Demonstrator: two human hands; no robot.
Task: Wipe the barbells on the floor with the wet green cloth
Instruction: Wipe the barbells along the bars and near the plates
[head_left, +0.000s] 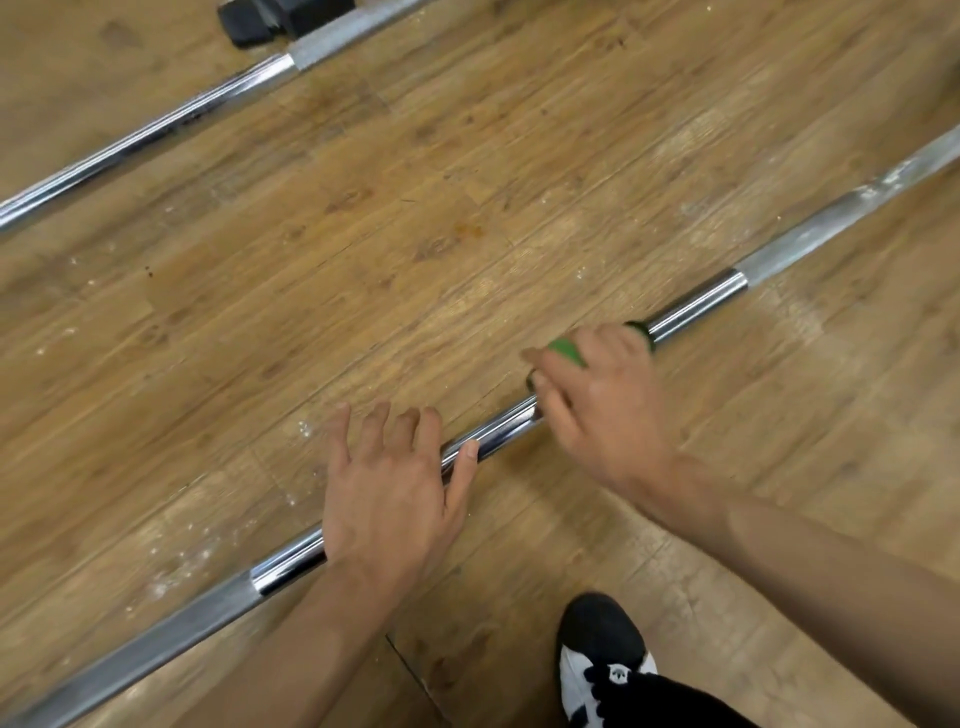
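Gripping the green cloth (566, 352) round the near barbell (696, 306), your right hand (597, 410) curls closed on both. Your left hand (389, 499) rests on the bar, fingers spread, holding nothing. Risk: the bar rolls toward your shoe (602, 654) if the left lifts, or the cloth snags at the sleeve step beyond the right hand. Open floor (363, 234) ahead of both hands up to the far barbell (156, 124).

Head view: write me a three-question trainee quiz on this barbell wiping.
1. True or false: the green cloth lies loose on the floor.
2. How many barbells show? A one, B two, C three.
3. Fill in: the left hand spreads open over the near barbell; the ____ hand grips the cloth.
Key: 1 false; 2 B, counting the far barbell; 3 right, the right hand.
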